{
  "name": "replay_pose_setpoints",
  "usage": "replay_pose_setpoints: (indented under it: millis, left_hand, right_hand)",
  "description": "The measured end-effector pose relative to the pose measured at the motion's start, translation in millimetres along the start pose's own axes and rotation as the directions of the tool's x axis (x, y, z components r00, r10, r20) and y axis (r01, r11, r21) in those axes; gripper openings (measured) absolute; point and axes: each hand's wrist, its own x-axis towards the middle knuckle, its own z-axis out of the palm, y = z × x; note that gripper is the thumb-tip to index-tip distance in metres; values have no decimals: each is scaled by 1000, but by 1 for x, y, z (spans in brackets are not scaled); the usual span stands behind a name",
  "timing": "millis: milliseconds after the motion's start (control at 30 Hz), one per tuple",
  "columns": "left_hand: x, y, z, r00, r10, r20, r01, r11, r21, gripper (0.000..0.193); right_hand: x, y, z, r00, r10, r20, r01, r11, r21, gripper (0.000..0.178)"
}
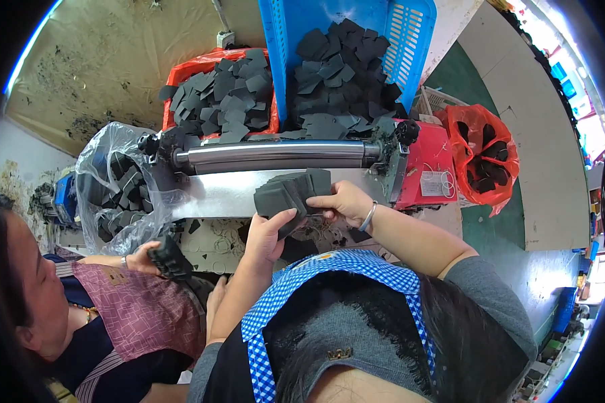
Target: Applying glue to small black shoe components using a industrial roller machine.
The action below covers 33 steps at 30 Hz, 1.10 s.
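Note:
A fanned stack of thin black sheet pieces [281, 193] is in front of me, over the near edge of a shiny metal plate [215, 191]. My left hand [269, 236] is closed around the stack's lower left side, thumb on top. At the stack's right end, my right hand [348, 203] grips the pieces between thumb and fingers; its fingertips are partly hidden. Just beyond the plate lies a machine's long metal roller [275, 153], with a red housing [427, 161] at its right end.
Loose black pieces fill a blue plastic crate [273, 54] and a red bag [170, 80] behind the roller. A clear bag [91, 158] of pieces stands left, another red bag [507, 144] right. Close on my left, a co-worker's hand [141, 258] holds a black stack.

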Motion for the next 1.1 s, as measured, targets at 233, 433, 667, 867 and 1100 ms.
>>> replay_pose_setpoints:
  millis: [233, 433, 667, 867, 1100]
  left_hand:
    - [0, 7, -3, 998, 50, -48, -51, 998, -19, 39]
    - [1, 3, -2, 1000, -18, -15, 17, 998, -54, 42]
    - [-1, 9, -2, 998, 29, -47, -31, 999, -41, 37]
    - [0, 2, 0, 999, 5, -35, -6, 999, -42, 33]
    - [0, 2, 0, 998, 25, -55, -26, 999, -32, 32]
  right_hand:
    - [15, -6, -21, 948, -1, -317, 76, 972, 224, 27]
    - [6, 6, -5, 994, -26, 109, 36, 995, -89, 23]
    - [21, 2, -24, 979, 30, -202, 15, 976, 219, 25]
    - [6, 8, -1, 997, -29, 78, 33, 998, -51, 17]
    - [23, 6, -31, 949, 33, -314, 32, 979, 200, 22]
